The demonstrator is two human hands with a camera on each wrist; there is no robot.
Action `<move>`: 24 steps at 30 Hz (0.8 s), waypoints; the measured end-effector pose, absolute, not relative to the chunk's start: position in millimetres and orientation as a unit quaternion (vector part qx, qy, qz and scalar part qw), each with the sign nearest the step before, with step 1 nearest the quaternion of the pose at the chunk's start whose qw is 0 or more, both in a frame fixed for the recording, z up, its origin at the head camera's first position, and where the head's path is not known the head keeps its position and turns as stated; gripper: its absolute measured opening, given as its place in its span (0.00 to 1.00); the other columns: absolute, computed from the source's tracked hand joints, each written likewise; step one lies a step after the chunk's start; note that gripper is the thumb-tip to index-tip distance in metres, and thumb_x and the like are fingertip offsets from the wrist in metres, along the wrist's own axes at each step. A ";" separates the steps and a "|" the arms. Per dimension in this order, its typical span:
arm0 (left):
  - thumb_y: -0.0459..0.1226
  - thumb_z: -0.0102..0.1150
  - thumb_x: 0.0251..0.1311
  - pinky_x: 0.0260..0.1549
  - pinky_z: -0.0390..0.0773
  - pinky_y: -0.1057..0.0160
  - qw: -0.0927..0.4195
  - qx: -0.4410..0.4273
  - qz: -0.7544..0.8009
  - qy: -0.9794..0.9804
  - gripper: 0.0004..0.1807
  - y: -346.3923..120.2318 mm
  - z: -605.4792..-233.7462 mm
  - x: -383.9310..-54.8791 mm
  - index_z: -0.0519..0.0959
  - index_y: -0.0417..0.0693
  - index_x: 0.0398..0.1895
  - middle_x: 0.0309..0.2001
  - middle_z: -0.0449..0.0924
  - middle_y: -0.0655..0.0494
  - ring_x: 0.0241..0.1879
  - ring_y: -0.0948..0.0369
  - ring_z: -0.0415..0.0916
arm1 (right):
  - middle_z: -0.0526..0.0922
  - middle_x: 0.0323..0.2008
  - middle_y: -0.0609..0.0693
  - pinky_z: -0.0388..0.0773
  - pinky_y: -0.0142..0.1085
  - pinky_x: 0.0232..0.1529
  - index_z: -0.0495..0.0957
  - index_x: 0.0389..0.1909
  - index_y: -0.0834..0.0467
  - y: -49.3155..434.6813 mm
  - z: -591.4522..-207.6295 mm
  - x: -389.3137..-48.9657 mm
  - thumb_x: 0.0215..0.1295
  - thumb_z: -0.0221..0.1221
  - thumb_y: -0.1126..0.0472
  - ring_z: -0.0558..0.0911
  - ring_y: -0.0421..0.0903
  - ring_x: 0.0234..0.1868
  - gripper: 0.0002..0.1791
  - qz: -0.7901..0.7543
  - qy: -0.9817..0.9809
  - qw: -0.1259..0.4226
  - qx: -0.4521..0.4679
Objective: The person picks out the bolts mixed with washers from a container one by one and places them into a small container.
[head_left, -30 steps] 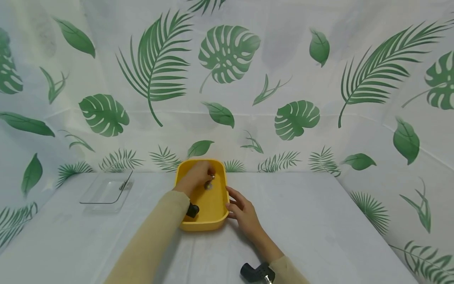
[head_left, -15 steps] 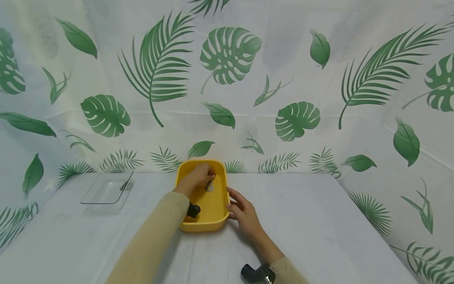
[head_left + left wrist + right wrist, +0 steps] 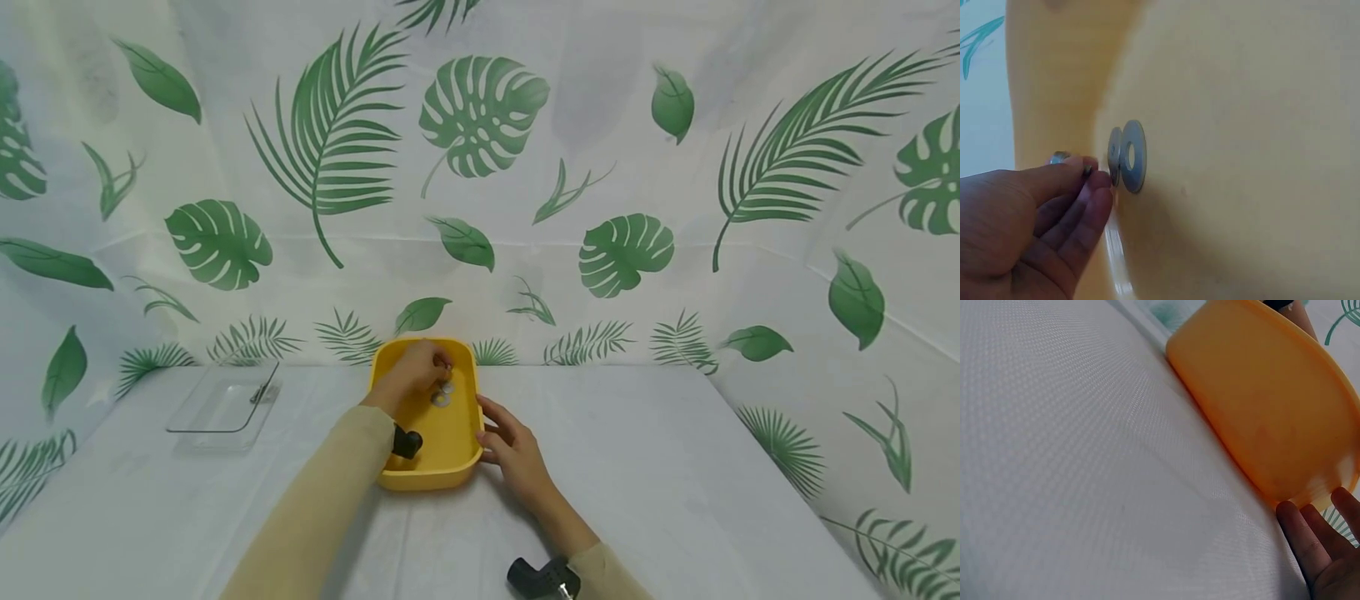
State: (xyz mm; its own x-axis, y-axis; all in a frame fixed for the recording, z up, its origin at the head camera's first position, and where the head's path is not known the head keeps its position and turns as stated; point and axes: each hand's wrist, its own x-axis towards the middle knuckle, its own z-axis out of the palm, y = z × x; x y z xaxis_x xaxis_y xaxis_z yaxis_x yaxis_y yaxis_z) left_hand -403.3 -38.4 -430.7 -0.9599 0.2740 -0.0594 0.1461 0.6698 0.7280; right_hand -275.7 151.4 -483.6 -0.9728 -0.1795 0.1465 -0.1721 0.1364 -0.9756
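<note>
My left hand [image 3: 420, 368] reaches into a yellow tray [image 3: 450, 450]. Its thumb and forefinger pinch a small bolt-like metal piece [image 3: 1059, 157], mostly covered by the fingertips in the left wrist view. Right by those fingers, a large flat washer [image 3: 1139, 140] lies on the tray floor, with a smaller washer [image 3: 1114, 147] beside it. My right hand [image 3: 517, 458] is at the tray's right side, its extended fingers [image 3: 1300, 534] touching the outer wall low down.
To the left on the white-covered table [image 3: 660, 475] stands a clear plastic box [image 3: 217, 408] with small metal parts [image 3: 260, 393] at its right side. A leaf-printed cloth [image 3: 517, 250] hangs behind. Black wrist cameras [image 3: 543, 577] are strapped to both arms.
Two washers now show apart on the tray floor below the left fingers, where earlier they were less distinct. The left hand has shifted slightly; the right hand and tray stay put.
</note>
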 end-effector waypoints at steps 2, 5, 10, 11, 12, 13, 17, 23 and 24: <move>0.27 0.58 0.67 0.31 0.81 0.69 0.082 0.116 0.403 0.904 0.10 -39.0 -429.0 -403.9 0.83 0.35 0.49 0.37 0.84 0.44 0.30 0.58 0.78 | 0.69 0.73 0.57 0.87 0.36 0.46 0.68 0.74 0.52 151.3 -483.8 -276.2 0.72 0.53 0.64 0.77 0.61 0.67 0.29 -0.646 0.754 0.003 -0.117; 0.27 0.58 0.66 0.31 0.80 0.70 0.081 0.115 0.417 0.898 0.12 -40.7 -426.1 -404.0 0.84 0.36 0.50 0.39 0.85 0.43 0.30 0.59 0.79 | 0.69 0.73 0.57 0.87 0.36 0.46 0.68 0.73 0.52 151.1 -484.0 -276.6 0.72 0.54 0.64 0.77 0.61 0.67 0.29 -0.646 0.755 0.002 -0.116; 0.27 0.60 0.65 0.32 0.81 0.69 0.059 0.118 0.410 0.903 0.12 -41.4 -420.6 -399.6 0.85 0.36 0.49 0.37 0.86 0.44 0.29 0.58 0.78 | 0.69 0.73 0.56 0.87 0.36 0.45 0.68 0.73 0.51 152.1 -485.1 -276.1 0.72 0.53 0.64 0.77 0.60 0.67 0.29 -0.644 0.757 0.004 -0.110; 0.28 0.61 0.65 0.32 0.82 0.69 0.051 0.120 0.404 0.905 0.12 -41.3 -418.5 -398.4 0.86 0.36 0.49 0.37 0.87 0.43 0.30 0.58 0.79 | 0.69 0.74 0.55 0.87 0.36 0.45 0.68 0.74 0.51 152.2 -485.4 -276.1 0.72 0.53 0.64 0.77 0.60 0.67 0.29 -0.643 0.758 0.004 -0.110; 0.28 0.61 0.65 0.33 0.82 0.68 0.046 0.119 0.398 0.909 0.11 -41.5 -416.5 -397.6 0.86 0.36 0.48 0.37 0.87 0.44 0.30 0.58 0.80 | 0.69 0.74 0.55 0.87 0.35 0.46 0.68 0.74 0.51 152.4 -485.3 -276.2 0.73 0.53 0.63 0.77 0.60 0.67 0.29 -0.642 0.759 0.004 -0.111; 0.29 0.62 0.64 0.35 0.84 0.67 0.043 0.116 0.395 0.911 0.11 -41.6 -414.0 -396.6 0.86 0.36 0.48 0.38 0.87 0.44 0.31 0.58 0.80 | 0.69 0.74 0.55 0.87 0.35 0.46 0.67 0.74 0.51 152.6 -485.1 -276.2 0.73 0.52 0.63 0.77 0.60 0.67 0.29 -0.639 0.761 0.004 -0.113; 0.29 0.62 0.65 0.35 0.85 0.66 0.040 0.118 0.387 0.914 0.12 -47.5 -403.3 -391.7 0.86 0.35 0.49 0.43 0.88 0.41 0.33 0.56 0.84 | 0.68 0.74 0.56 0.87 0.35 0.46 0.66 0.74 0.52 152.2 -484.1 -277.1 0.74 0.52 0.63 0.77 0.60 0.67 0.29 -0.633 0.765 0.001 -0.117; 0.29 0.58 0.65 0.33 0.83 0.68 0.046 0.119 0.379 0.916 0.14 -67.1 -394.2 -384.3 0.85 0.35 0.52 0.45 0.88 0.41 0.37 0.53 0.86 | 0.69 0.74 0.57 0.87 0.35 0.46 0.66 0.75 0.54 151.2 -483.4 -274.6 0.73 0.52 0.64 0.77 0.61 0.66 0.29 -0.632 0.766 -0.002 -0.116; 0.29 0.58 0.65 0.32 0.82 0.68 0.044 0.117 0.380 0.917 0.14 -71.3 -392.5 -382.5 0.85 0.35 0.52 0.44 0.88 0.42 0.37 0.52 0.86 | 0.69 0.74 0.57 0.87 0.35 0.46 0.66 0.74 0.53 151.0 -483.6 -274.0 0.73 0.52 0.64 0.77 0.61 0.67 0.29 -0.634 0.765 -0.001 -0.115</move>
